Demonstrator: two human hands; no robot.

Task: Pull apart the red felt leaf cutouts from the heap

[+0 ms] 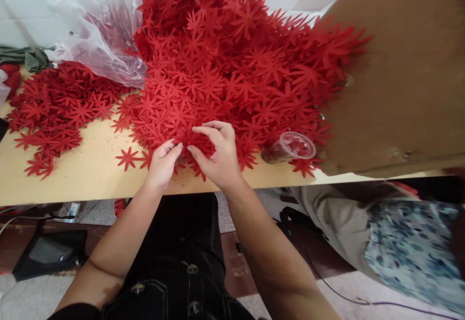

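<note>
A large heap of red flower-shaped pieces (218, 68) covers the middle of the pale wooden table (98, 174). At the heap's front edge, my left hand (163, 162) pinches one red flower piece between thumb and forefinger. Just right of it, my right hand (220, 152) has its thumb and fingers apart, with the fingertips beside that same red piece and nothing clearly gripped. One loose red flower (127, 158) lies left of my left hand. To the right of my right hand, a clear plastic cup (296, 145) holds something red and leans among the flowers.
A darker red pile (69, 102) lies at the left, beside a clear plastic bag (105, 43). A big brown cardboard box (403, 77) stands at the right. Below it, a person in patterned clothing (410, 247) sits nearby. A foot pedal (51, 252) is on the floor at lower left.
</note>
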